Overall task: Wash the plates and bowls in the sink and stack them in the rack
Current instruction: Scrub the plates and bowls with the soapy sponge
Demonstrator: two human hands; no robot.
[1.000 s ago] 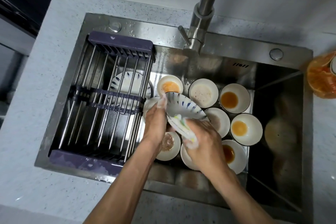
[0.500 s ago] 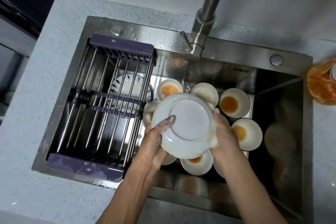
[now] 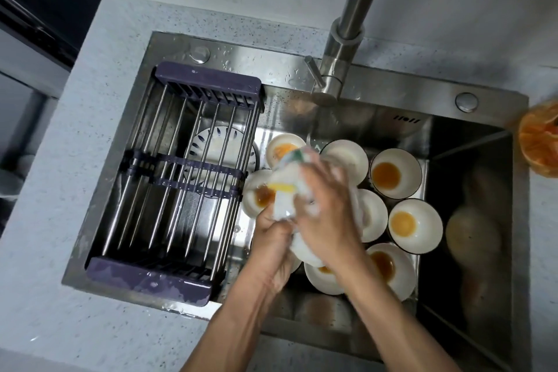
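Note:
Over the middle of the steel sink [image 3: 392,93], my left hand [image 3: 271,244] grips a white bowl [image 3: 303,252] from below, its underside turned up. My right hand [image 3: 327,214] holds a soapy yellow, green and white sponge [image 3: 282,190] against the bowl and covers most of it. Several white bowls with orange sauce residue [image 3: 395,174] sit on the sink floor beneath and to the right. The drying rack [image 3: 181,181], metal bars with purple ends, spans the sink's left side and holds no dishes. A patterned plate [image 3: 216,142] lies under its bars.
The tall steel faucet [image 3: 347,39] rises from the back rim above the bowls. An orange bag [image 3: 540,145] sits on the speckled counter [image 3: 90,160] at the far right. The sink's right part is dark and deep.
The bowl was flipped from inside-up to underside-up between my hands. My right hand has since brought the sponge over the underside, and the view has shifted slightly downward.

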